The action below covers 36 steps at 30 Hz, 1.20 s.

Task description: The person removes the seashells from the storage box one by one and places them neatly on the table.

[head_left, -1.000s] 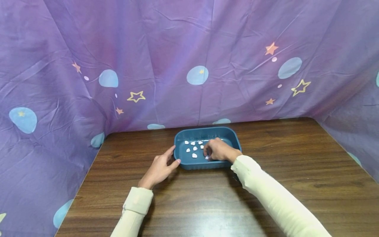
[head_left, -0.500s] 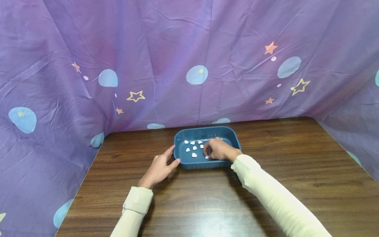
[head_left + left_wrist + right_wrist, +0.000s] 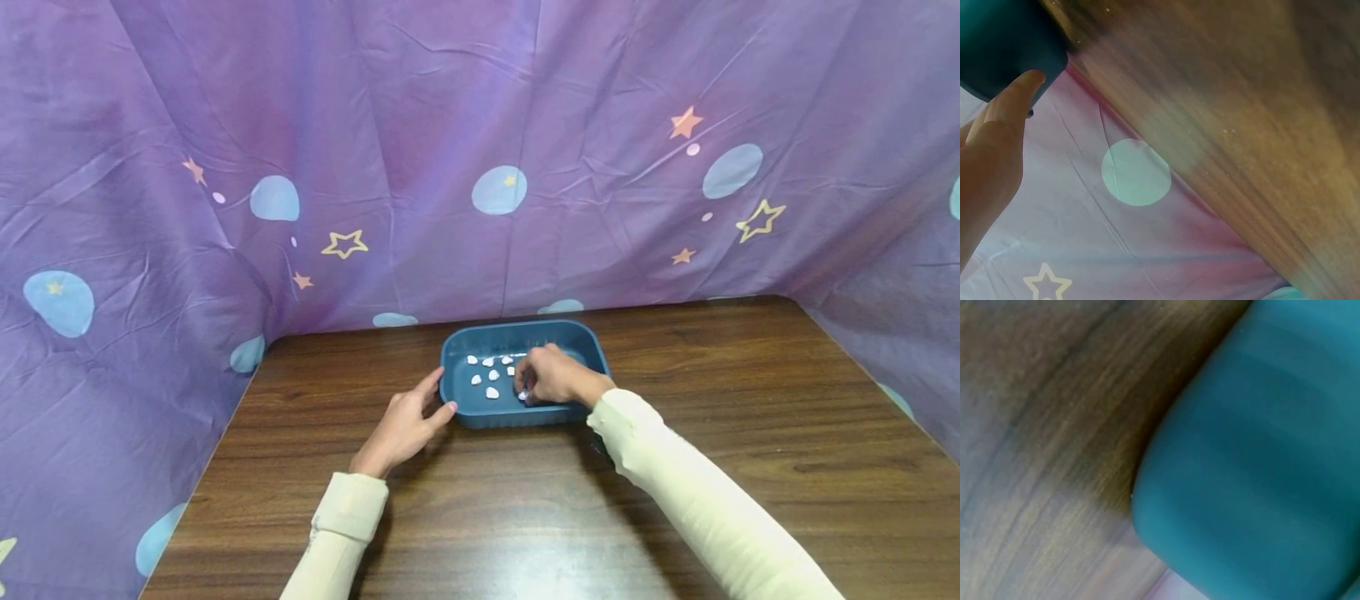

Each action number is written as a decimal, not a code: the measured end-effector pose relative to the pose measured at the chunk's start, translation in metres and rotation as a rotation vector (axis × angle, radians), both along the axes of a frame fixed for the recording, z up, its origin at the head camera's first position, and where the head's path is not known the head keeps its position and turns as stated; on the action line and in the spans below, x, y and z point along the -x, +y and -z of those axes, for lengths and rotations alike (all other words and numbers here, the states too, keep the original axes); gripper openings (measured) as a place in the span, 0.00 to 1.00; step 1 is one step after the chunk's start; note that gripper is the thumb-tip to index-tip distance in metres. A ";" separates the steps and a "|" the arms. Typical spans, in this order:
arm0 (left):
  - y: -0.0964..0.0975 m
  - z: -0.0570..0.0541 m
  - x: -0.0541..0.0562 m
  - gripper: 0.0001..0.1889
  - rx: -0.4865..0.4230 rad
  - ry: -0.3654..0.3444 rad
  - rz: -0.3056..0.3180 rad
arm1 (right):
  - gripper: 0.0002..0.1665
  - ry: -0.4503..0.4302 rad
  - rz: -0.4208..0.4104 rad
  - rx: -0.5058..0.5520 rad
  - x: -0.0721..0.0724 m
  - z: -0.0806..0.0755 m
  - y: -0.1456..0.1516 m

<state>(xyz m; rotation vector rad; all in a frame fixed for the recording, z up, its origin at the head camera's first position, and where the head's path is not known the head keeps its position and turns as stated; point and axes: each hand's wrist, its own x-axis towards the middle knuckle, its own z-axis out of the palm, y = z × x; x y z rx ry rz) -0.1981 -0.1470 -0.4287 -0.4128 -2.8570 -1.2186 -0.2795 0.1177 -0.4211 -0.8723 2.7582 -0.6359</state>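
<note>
A blue rectangular tub (image 3: 525,419) stands on the table toward its far side. Several small white pebble-like pieces (image 3: 492,392) lie spread over the left half of its floor. My right hand (image 3: 553,375) reaches inside over the near wall, fingers curled down, pinching one white piece (image 3: 522,395) at the fingertips. Outside the left end, my left hand (image 3: 405,425) rests against the tub with fingers and thumb spread along its wall. In the left wrist view, a finger (image 3: 1019,94) lies on the tub's side. The right wrist view is filled by the tub's outer wall (image 3: 1241,462), hiding the right hand.
The brown wood-grain table (image 3: 480,508) extends around the tub on all sides. Behind and beside it hangs a purple curtain (image 3: 420,150) printed with stars and blue shapes, close to the table's far edge.
My right hand has shifted very slightly away from me inside the tub, the white piece at its fingertips moving with it. My left hand has stayed in place.
</note>
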 end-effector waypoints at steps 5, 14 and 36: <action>-0.001 0.000 0.000 0.35 0.007 -0.006 -0.001 | 0.11 0.022 -0.015 -0.002 -0.001 -0.004 0.000; -0.001 0.000 0.000 0.35 -0.003 -0.006 -0.006 | 0.11 0.022 -0.024 0.026 -0.007 -0.012 -0.001; -0.001 0.002 0.001 0.35 -0.004 0.002 -0.008 | 0.14 0.006 -0.088 0.095 -0.022 -0.026 -0.001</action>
